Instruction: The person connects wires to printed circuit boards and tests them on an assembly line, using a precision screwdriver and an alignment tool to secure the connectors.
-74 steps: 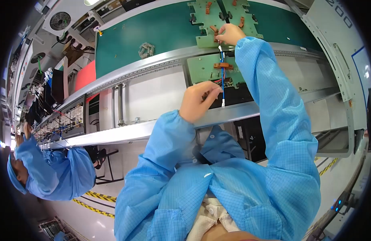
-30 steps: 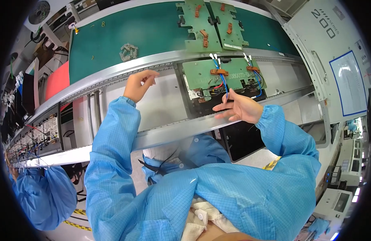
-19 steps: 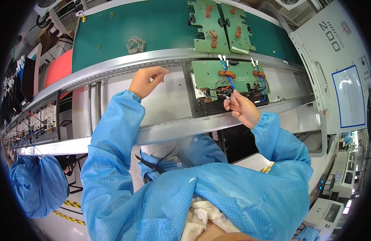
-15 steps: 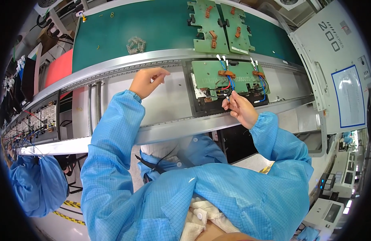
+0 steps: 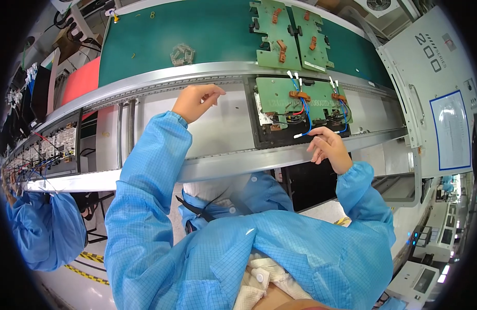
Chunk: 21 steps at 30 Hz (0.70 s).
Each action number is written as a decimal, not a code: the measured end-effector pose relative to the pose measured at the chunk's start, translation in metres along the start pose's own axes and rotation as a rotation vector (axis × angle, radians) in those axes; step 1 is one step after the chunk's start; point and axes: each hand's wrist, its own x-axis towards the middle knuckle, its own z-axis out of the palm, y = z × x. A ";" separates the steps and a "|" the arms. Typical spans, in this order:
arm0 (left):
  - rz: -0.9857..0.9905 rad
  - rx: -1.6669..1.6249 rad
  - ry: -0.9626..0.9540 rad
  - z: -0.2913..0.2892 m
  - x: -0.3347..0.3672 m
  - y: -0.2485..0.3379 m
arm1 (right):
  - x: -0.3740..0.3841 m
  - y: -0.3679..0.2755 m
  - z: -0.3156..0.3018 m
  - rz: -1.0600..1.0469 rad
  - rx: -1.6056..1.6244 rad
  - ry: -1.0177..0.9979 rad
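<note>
My right hand (image 5: 329,147) is beside the lower edge of a green circuit board (image 5: 279,93) in a black tray (image 5: 264,140). Its fingers are apart, and the index fingertip is close to a blue wire (image 5: 308,118) with a white end; whether they touch I cannot tell. Brown clips (image 5: 300,95) hold bundled wires on the board, and several white-tipped leads stick up past its far edge. My left hand (image 5: 197,102) hovers left of the tray over the conveyor, fingers loosely bent, with nothing visible in it.
Two more green boards with brown clips (image 5: 282,50) lie on the green mat (image 5: 212,31). A pile of small clear parts (image 5: 182,54) is left of them. A metal rail (image 5: 223,164) runs along the near side. A grey machine cabinet (image 5: 429,93) stands at right.
My right hand has moved right and slightly down, away from the wires. A blue wire's white end now sticks out toward the board's near side. My left hand stays nearly in place.
</note>
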 end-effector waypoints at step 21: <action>0.275 0.349 0.098 -0.002 0.011 -0.016 | 0.044 0.046 0.040 -0.148 -0.239 0.410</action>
